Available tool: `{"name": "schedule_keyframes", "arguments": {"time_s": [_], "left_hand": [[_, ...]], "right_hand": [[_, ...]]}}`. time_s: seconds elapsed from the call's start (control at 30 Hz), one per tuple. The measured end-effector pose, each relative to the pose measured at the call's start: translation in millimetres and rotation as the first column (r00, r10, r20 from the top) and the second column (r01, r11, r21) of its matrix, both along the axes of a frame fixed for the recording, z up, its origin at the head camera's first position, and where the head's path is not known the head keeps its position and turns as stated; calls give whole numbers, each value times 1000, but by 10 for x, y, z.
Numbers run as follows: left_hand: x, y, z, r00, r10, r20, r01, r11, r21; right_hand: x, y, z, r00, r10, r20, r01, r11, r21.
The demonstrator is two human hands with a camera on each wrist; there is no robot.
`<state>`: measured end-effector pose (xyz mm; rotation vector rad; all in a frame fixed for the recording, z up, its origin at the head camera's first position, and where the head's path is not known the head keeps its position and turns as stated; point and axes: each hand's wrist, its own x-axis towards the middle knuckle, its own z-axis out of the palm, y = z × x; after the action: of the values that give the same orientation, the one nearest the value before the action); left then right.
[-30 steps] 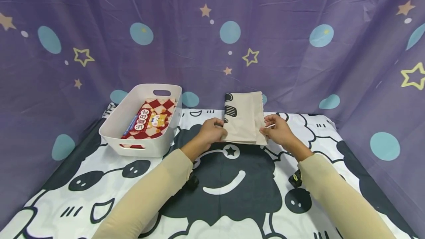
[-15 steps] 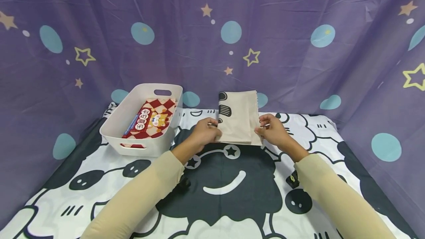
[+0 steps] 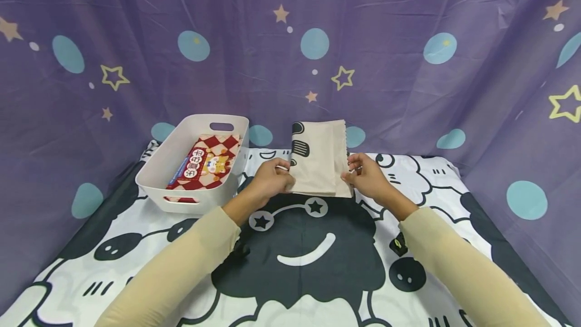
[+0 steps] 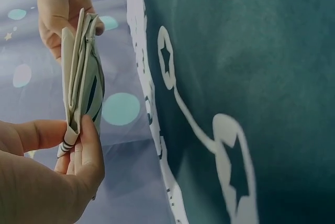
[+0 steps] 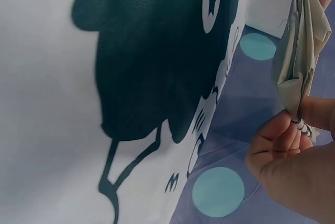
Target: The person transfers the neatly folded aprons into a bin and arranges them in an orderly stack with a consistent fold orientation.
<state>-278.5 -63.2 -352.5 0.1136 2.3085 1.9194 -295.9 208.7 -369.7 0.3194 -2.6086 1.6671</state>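
Observation:
A folded beige sheet [image 3: 315,158] with black print stands on edge between both hands; its far side edge is zigzag-cut. My left hand [image 3: 271,180] pinches its lower left corner, thumb on one side and fingers on the other. At the lower right corner, my right hand [image 3: 368,179] grips it between thumb and fingers. Several stacked layers of the sheet [image 4: 78,75] show edge-on in the left wrist view. From the right wrist, the sheet's layers [image 5: 297,56] fan apart slightly, with a striped bit at the pinched corner.
A white plastic basket [image 3: 154,178] with handle slots stands to the left. Inside it lies a red-and-cream checked packet [image 3: 199,168] with a cartoon animal. The table wears a black-and-white cartoon cloth [image 3: 308,276]. A purple curtain [image 3: 386,90] hangs behind.
Both hands have moved left with the folded sheet, bringing it closer to the basket. The grips look the same, and the basket and its packet have stayed put.

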Motion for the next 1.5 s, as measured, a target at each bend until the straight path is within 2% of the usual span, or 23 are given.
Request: {"name": "schedule_keyframes", "arguments": {"time_s": [0.23,0.63,0.83,1.27,1.5], "left_hand": [[-3,-54,115,999,10,-50,-11,1000,-22],[19,-165,323,997,36,-62,-37,999,-12],[31,-256,410,996,35,-86,-39,999,-35],[80,-547,538,992,55,-115,-70,990,-124],[84,-714,597,990,71,-124,-86,989,-122]], "right_hand": [[-31,-35,133,999,21,-31,-21,1000,4],[-60,-149,401,997,41,-60,-40,999,12],[-76,-238,465,997,25,-79,-25,1000,1],[-43,-521,564,994,46,-95,-52,997,-55],[-49,-692,601,994,83,-74,-90,991,-99]]}}
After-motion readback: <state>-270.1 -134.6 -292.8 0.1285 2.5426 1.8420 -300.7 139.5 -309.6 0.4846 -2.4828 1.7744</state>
